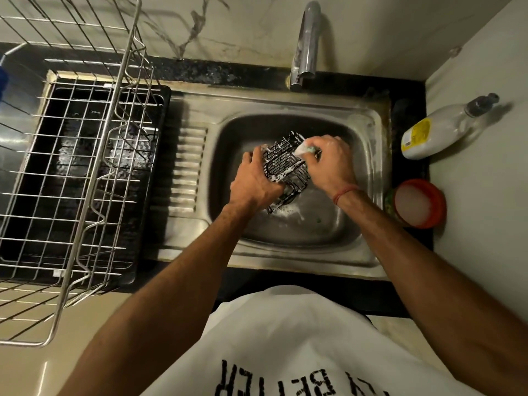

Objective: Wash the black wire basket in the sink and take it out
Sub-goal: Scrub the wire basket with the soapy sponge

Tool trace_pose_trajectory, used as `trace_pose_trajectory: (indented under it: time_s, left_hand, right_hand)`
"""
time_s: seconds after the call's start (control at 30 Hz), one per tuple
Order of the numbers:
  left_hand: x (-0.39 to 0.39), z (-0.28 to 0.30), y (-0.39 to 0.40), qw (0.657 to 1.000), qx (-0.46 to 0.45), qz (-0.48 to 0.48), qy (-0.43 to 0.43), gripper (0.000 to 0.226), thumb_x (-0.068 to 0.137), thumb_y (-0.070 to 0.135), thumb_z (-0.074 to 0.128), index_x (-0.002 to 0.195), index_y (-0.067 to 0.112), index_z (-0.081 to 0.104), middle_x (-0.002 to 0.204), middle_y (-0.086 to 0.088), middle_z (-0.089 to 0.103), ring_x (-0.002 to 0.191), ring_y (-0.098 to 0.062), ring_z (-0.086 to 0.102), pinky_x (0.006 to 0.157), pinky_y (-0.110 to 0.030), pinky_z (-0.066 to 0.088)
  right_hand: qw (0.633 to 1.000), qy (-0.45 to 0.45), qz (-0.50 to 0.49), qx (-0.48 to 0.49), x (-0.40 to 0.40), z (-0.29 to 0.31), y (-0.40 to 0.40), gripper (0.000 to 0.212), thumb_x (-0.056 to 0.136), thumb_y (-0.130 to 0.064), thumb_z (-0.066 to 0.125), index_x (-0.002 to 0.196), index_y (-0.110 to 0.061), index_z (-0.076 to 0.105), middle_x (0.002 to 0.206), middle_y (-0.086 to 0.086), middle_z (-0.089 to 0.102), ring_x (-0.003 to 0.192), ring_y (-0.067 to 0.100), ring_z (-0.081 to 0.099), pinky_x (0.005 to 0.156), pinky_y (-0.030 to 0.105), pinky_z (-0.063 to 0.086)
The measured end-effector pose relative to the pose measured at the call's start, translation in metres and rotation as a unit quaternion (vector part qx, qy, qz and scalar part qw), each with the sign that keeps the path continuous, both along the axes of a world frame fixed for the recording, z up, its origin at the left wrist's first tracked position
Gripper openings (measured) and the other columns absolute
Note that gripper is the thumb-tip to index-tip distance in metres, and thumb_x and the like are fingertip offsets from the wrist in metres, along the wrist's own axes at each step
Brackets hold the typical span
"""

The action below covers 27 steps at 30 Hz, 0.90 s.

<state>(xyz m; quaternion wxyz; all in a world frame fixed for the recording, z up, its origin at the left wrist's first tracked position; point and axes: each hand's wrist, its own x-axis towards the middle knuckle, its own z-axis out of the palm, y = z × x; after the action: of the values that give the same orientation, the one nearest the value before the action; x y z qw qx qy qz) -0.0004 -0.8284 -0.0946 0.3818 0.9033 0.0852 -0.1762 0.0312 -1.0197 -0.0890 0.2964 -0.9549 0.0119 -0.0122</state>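
The steel sink [368, 130] anchors everything: its ribbed drainboard runs off its left edge, and beyond that a large wire dish rack [85, 155] stands on a black tray, its near corner overhanging the surface. The tap [307, 44] rises behind the sink's back rim. Right of the sink, on the narrow strip of dark surface [411, 115], a soap bottle [440, 130] lies tilted and a red-rimmed tub [420, 202] sits close to the rim. Inside the basin the black wire basket [285, 164] is held tilted and sudsy above the drain, with bare basin all round it. The left hand [254, 181] grips its left side; the right hand [328, 161] pinches a pale sponge [304, 145] against its upper edge.
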Motion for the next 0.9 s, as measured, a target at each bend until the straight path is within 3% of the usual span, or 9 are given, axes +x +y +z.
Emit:
trace_pose_trajectory:
  time_s: [0.07,0.13,0.37,0.47,0.53,0.6,0.67,0.8,0.9]
  left_hand:
    - [0.000,-0.001,0.001,1.000,0.000,-0.003,-0.003,0.089,0.067,0.060,0.080,0.144,0.043,0.040,0.130,0.011,0.049,0.120,-0.017,0.061,0.108,-0.058,0.053]
    - [-0.001,-0.001,0.001,1.000,0.000,-0.004,-0.006,0.091,0.066,0.062,0.079,0.145,0.042,0.040,0.131,0.010,0.049,0.120,-0.018,0.061,0.108,-0.057,0.054]
    - [0.001,-0.004,0.003,1.000,-0.001,-0.003,-0.001,0.091,0.065,0.059,0.080,0.144,0.040,0.039,0.135,0.011,0.048,0.122,-0.016,0.059,0.109,-0.057,0.052]
    - [0.001,-0.005,0.003,1.000,0.009,0.001,-0.008,0.091,0.067,0.059,0.082,0.145,0.040,0.039,0.133,0.011,0.048,0.121,-0.016,0.060,0.105,-0.051,0.053]
    - [0.002,-0.006,0.003,1.000,0.017,-0.002,-0.012,0.091,0.067,0.059,0.083,0.144,0.039,0.039,0.132,0.011,0.048,0.119,-0.015,0.060,0.103,-0.049,0.054]
    - [0.003,-0.007,0.002,1.000,0.018,-0.002,-0.011,0.092,0.066,0.058,0.084,0.144,0.038,0.040,0.131,0.011,0.047,0.118,-0.014,0.058,0.103,-0.050,0.054]
    - [0.003,-0.009,0.002,1.000,0.017,-0.002,-0.008,0.096,0.065,0.059,0.085,0.146,0.037,0.039,0.132,0.011,0.047,0.118,-0.013,0.057,0.104,-0.048,0.053]
    - [0.002,-0.009,0.002,1.000,0.026,-0.007,-0.008,0.104,0.062,0.061,0.088,0.149,0.034,0.037,0.134,0.010,0.047,0.117,-0.012,0.057,0.103,-0.046,0.055]
    - [0.002,-0.009,0.002,1.000,0.025,-0.006,-0.012,0.099,0.064,0.063,0.085,0.147,0.032,0.040,0.133,0.010,0.048,0.117,-0.013,0.058,0.101,-0.046,0.054]
  right_hand:
    - [0.995,0.027,-0.069,0.064,0.014,0.002,-0.002,0.017,0.092,-0.023,0.079,0.108,-0.020,0.081,0.103,-0.005,0.076,0.093,0.008,0.065,0.083,0.023,0.056]
    - [0.983,0.065,-0.124,0.115,0.027,0.004,-0.003,0.017,0.089,-0.027,0.083,0.104,-0.019,0.082,0.096,-0.010,0.074,0.088,0.003,0.067,0.084,0.023,0.059]
    - [0.985,0.087,-0.119,0.091,0.044,0.004,0.011,0.017,0.087,-0.032,0.083,0.101,-0.022,0.083,0.095,-0.007,0.078,0.087,0.009,0.072,0.075,0.020,0.053]
    - [0.990,0.066,-0.097,0.080,0.041,0.003,0.016,0.014,0.089,-0.033,0.081,0.099,-0.023,0.083,0.089,-0.013,0.074,0.080,0.001,0.065,0.065,0.003,0.039]
    - [0.994,0.053,-0.050,0.081,0.039,0.002,0.017,0.011,0.087,-0.034,0.083,0.094,-0.026,0.082,0.084,-0.018,0.071,0.079,-0.002,0.063,0.065,-0.001,0.037]
    - [0.995,0.050,-0.063,0.057,0.044,0.000,0.014,0.012,0.083,-0.036,0.083,0.091,-0.028,0.082,0.085,-0.017,0.074,0.083,0.000,0.067,0.071,0.004,0.045]
    - [0.995,0.039,-0.090,0.026,0.050,-0.002,0.014,0.017,0.080,-0.038,0.082,0.095,-0.029,0.082,0.092,-0.014,0.077,0.090,0.007,0.069,0.079,0.022,0.057]
    - [0.995,0.027,0.085,-0.034,0.044,0.004,0.032,0.010,0.086,-0.029,0.081,0.096,-0.027,0.082,0.095,-0.013,0.071,0.097,0.014,0.055,0.083,0.025,0.042]
    - [0.998,0.027,0.004,-0.056,0.057,0.001,0.025,0.020,0.081,-0.040,0.083,0.099,-0.031,0.081,0.099,-0.010,0.075,0.102,0.014,0.062,0.088,0.027,0.050]
